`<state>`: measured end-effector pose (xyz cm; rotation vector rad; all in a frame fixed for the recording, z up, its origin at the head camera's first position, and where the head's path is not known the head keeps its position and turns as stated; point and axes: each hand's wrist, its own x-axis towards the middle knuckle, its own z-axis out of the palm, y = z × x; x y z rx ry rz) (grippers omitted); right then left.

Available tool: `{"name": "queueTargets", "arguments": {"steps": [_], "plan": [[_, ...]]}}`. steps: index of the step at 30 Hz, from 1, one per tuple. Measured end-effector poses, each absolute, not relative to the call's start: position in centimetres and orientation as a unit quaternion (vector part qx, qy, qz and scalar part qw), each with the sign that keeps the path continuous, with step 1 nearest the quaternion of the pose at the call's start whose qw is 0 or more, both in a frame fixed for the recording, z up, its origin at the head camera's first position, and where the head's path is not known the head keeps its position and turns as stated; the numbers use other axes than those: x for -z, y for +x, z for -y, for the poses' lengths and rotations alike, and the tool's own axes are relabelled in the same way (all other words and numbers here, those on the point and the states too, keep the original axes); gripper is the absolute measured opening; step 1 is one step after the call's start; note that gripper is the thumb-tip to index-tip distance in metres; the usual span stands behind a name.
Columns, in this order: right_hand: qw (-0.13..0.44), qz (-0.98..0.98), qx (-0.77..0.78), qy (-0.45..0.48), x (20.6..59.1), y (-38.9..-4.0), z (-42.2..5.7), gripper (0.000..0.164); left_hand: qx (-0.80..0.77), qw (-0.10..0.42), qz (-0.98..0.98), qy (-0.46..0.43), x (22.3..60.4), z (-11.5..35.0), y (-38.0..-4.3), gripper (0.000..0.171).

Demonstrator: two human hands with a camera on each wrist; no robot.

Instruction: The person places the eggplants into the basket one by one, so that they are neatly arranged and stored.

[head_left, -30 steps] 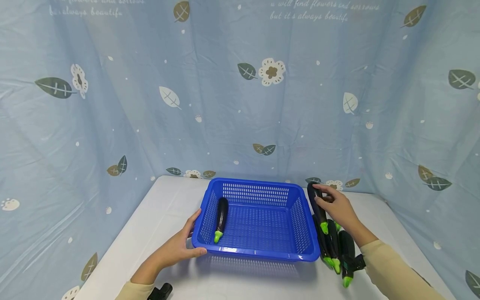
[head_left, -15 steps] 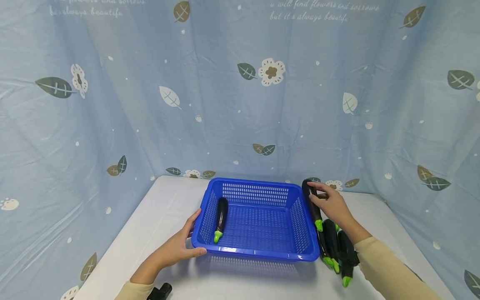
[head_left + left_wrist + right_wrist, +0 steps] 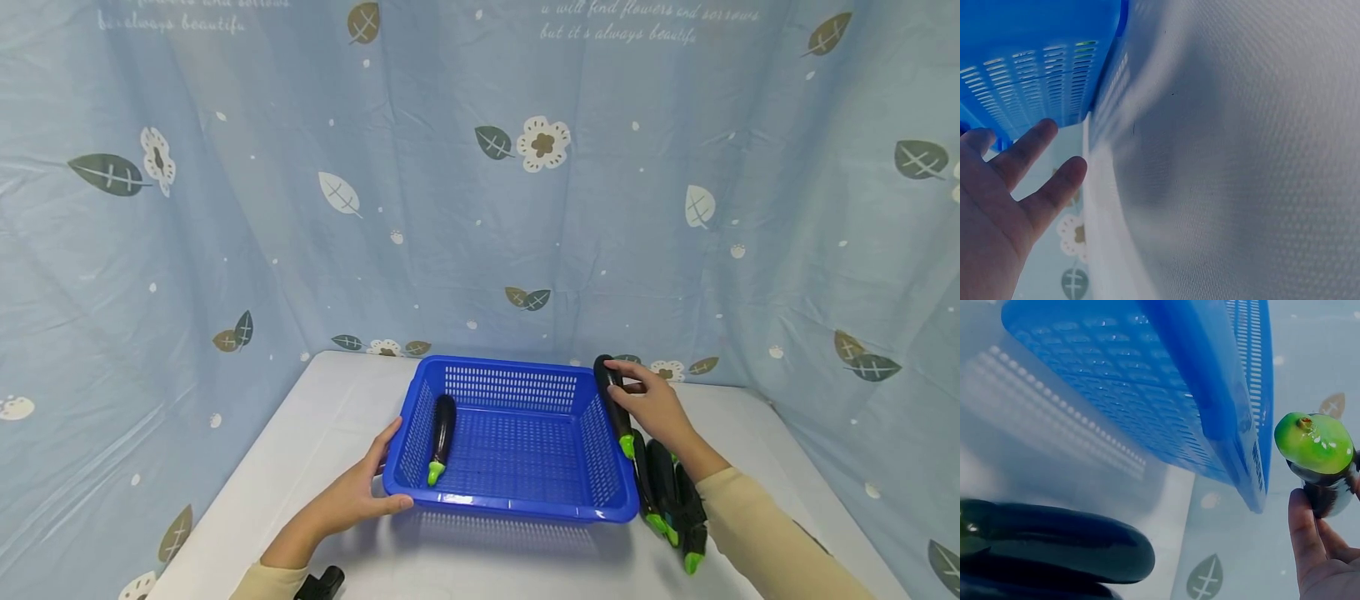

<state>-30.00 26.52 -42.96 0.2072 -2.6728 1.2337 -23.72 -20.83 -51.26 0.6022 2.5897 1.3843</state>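
My right hand (image 3: 654, 408) pinches a dark purple eggplant (image 3: 619, 418) with a bright green cap, held beside the right rim of the blue plastic basket (image 3: 517, 504). In the right wrist view, that eggplant's green cap (image 3: 1319, 445) faces the camera, with fingers along its underside. At the basket's front left corner rests my left hand (image 3: 348, 502), thumb on the front rim and straight fingers spread along the left side. Another eggplant (image 3: 444, 432) lies lengthwise inside the basket, near its left wall, its green end toward me.
Several more eggplants (image 3: 663, 482) lie side by side on the white table (image 3: 517, 575), just right of the basket and partly under my right forearm. A blue curtain (image 3: 480, 208) printed with leaves and flowers hangs behind and around the table.
My right hand has moved left with the eggplant, from over the other eggplants to the basket's right rim. The left hand and basket have stayed put.
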Motion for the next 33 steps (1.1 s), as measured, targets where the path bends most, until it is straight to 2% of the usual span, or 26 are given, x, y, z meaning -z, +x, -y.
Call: {"name": "queueTargets", "arguments": {"steps": [33], "plan": [[0.088, 0.899, -0.422, 0.081, 42.4, -31.1, -24.8, 0.046, -0.460, 0.068, -0.861, 0.205, 51.1, 20.8, -23.7, 0.115]]}}
